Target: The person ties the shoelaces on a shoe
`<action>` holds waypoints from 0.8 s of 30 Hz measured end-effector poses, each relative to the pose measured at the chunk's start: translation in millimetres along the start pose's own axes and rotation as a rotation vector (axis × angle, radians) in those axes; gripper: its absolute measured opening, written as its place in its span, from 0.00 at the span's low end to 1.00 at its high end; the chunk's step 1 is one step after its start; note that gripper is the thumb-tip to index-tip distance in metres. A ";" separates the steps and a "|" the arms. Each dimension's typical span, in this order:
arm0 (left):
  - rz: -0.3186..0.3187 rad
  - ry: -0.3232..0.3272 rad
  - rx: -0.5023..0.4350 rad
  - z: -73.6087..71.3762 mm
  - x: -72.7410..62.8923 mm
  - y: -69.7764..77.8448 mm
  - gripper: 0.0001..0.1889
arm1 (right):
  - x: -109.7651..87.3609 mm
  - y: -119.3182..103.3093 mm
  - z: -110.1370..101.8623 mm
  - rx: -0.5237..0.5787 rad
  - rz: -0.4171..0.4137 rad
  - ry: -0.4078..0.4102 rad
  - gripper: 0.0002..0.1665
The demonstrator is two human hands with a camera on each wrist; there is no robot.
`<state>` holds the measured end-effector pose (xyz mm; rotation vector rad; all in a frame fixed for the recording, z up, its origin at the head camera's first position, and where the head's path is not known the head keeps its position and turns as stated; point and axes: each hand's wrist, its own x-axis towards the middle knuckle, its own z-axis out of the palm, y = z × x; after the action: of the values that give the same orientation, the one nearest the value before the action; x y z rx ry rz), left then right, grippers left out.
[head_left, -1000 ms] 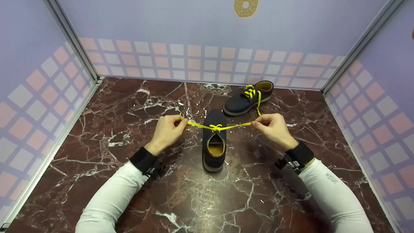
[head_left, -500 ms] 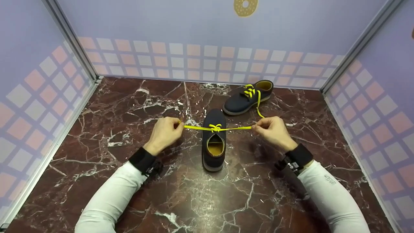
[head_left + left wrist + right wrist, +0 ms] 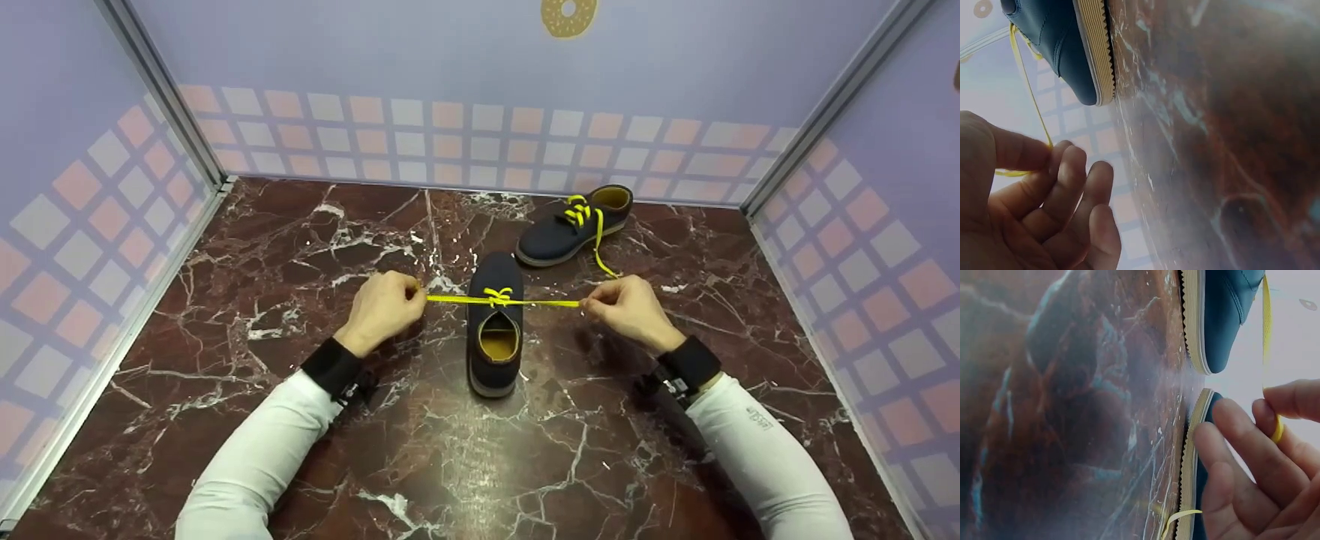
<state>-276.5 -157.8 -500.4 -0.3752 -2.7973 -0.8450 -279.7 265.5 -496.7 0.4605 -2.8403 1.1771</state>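
Observation:
A dark shoe (image 3: 495, 274) with a tan inside stands in the middle of the table, toe pointing away from me. Its yellow shoelace (image 3: 457, 299) stretches taut to both sides, nearly level across the tongue. At the left, my left hand (image 3: 384, 307) pinches one lace end between thumb and forefinger; the left wrist view shows the lace (image 3: 1031, 93) running from the shoe to those fingertips. My right hand (image 3: 631, 309) pinches the other end, and the right wrist view shows that lace (image 3: 1266, 332) straight up to the shoe. Small yellow loops sit over the eyelets.
The matching shoe (image 3: 551, 236) lies at an angle behind and right, its loose lace end (image 3: 602, 259) trailing toward my right hand. Patterned panels (image 3: 480, 142) close off the back and both sides of the marbled table (image 3: 300, 225).
Both hands have come slightly nearer to me, still pinching the lace. The lace, which earlier sagged toward the shoe, now runs straight across. The second shoe has not moved.

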 end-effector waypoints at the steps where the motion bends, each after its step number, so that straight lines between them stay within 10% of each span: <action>1: 0.000 -0.021 -0.005 0.2 -0.4 -0.1 0.17 | -0.4 -2.0 0.4 0.010 0.010 -0.035 0.08; 5: -0.028 -0.039 -0.010 -1.4 -2.1 4.0 0.12 | -1.3 -13.9 0.4 0.049 0.023 -0.140 0.10; 9: -0.033 0.010 -0.022 -7.2 0.2 16.9 0.25 | 1.6 -29.8 2.2 -0.034 -0.045 -0.067 0.15; 24: 0.199 -0.167 -0.032 9.8 7.6 73.7 0.13 | 22.6 -66.0 47.8 -0.094 -0.218 -0.079 0.13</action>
<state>-263.1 -91.5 -468.6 -0.7472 -2.8352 -0.8497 -278.6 182.2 -482.3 0.8043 -2.8039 1.0034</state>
